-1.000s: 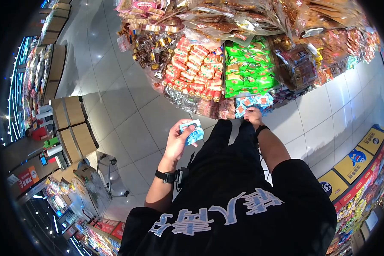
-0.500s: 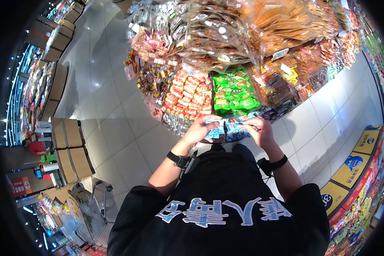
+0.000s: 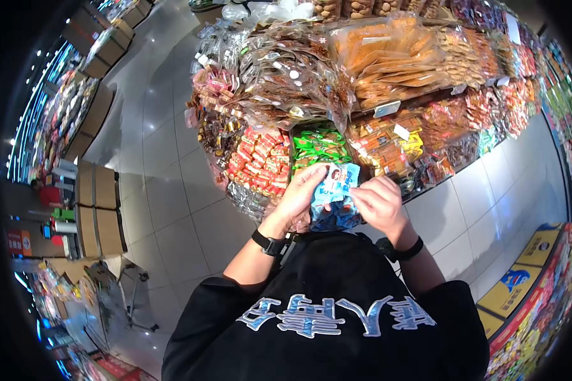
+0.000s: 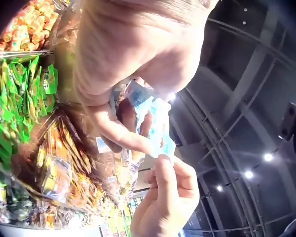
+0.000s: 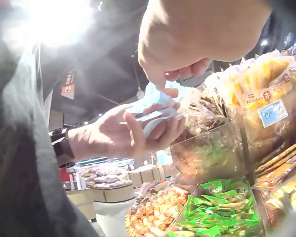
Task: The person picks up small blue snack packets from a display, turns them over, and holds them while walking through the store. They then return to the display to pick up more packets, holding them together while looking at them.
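Light-blue snack packets (image 3: 341, 180) are held up in front of the body, over the near edge of the round display. My left hand (image 3: 300, 195) grips them, thumb on top; in the right wrist view several layers of blue wrapper (image 5: 155, 112) lie in its curled fingers. The right hand (image 3: 385, 204) pinches the packet's corner between thumb and forefinger, which the left wrist view shows close up at the wrapper's lower tip (image 4: 164, 148). More blue packets (image 3: 338, 221) show below the hands. Behind the hands lie green packets (image 3: 320, 147).
Red-and-gold wrapped snacks (image 3: 260, 159) fill the section left of the green one. Large clear bags of flat brown snacks (image 3: 388, 54) are heaped behind. A yellow-fronted shelf (image 3: 531, 254) stands at right, a wheeled cart (image 3: 130, 295) at lower left.
The left hand has brought its blue packets right to the display's edge and raised them. The right hand has left the blue section, come up beside the left and pinches the packet's corner.
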Demonstrator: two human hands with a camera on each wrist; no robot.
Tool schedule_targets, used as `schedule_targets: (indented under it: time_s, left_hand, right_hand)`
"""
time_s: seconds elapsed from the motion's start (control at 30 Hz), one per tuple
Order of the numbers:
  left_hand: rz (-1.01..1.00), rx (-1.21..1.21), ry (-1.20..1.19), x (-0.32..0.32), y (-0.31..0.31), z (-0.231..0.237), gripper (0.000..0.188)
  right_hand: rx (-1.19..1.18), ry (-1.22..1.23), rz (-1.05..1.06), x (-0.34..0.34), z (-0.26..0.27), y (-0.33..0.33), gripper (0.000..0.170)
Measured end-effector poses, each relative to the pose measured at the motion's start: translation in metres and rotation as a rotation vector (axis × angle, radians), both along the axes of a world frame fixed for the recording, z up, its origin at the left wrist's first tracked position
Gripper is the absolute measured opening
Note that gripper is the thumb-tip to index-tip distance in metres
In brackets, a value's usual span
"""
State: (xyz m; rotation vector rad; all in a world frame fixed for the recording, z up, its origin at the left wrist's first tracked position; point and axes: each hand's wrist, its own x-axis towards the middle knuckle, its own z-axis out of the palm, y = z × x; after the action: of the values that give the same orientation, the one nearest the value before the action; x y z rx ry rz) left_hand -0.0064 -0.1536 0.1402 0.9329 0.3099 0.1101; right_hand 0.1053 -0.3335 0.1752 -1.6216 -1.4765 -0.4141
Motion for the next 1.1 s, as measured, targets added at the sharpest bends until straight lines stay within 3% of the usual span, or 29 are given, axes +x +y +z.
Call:
schedule_targets:
  time_s: [0.07,0.4,0.53,0.57,0.63,0.9,0.93,1.0,1.07,1.1]
  left_hand:
    - [-0.078,0.012,-0.032,0.001,-0.009,0.002,0.029]
    - [0.149,0.334,-0.078,0.017,-0.065,0.012,0.031]
    - [0.169,0.444,-0.158,0.014,-0.067,0.018,0.031]
    - [0.180,0.524,-0.193,0.013,-0.067,0.016,0.030]
    - [0.190,0.680,-0.228,0.010,-0.066,0.018,0.028]
    - [0.204,0.544,-0.106,-0.009,-0.066,0.023,0.032]
    - [0.232,0.719,-0.238,-0.006,-0.061,0.019,0.031]
    - [0.194,0.547,-0.166,-0.009,-0.059,0.027,0.033]
    - [0.170,0.575,-0.210,-0.004,-0.048,0.016,0.031]
    - [0.104,0.474,-0.037,-0.006,-0.046,0.033,0.031]
  right_hand:
    - [-0.024,-0.035,0.029,0.000,-0.002,-0.008,0.016]
    - [0.018,0.041,0.149,0.019,0.000,-0.035,0.016]
    - [0.065,0.472,-0.029,0.026,0.006,-0.036,0.030]
    - [-0.001,0.491,0.016,0.033,0.005,-0.034,0.038]
    - [-0.052,0.689,0.136,0.036,-0.002,-0.028,0.038]
    - [-0.076,1.085,0.291,0.022,-0.018,-0.020,0.021]
    - [-0.078,1.113,0.283,0.020,-0.019,-0.020,0.020]
    - [-0.048,1.125,0.292,0.014,-0.012,-0.016,0.018]
    - [-0.149,1.156,0.169,0.016,-0.015,-0.016,0.019]
    - [-0.116,1.133,0.214,0.009,0.003,-0.010,0.019]
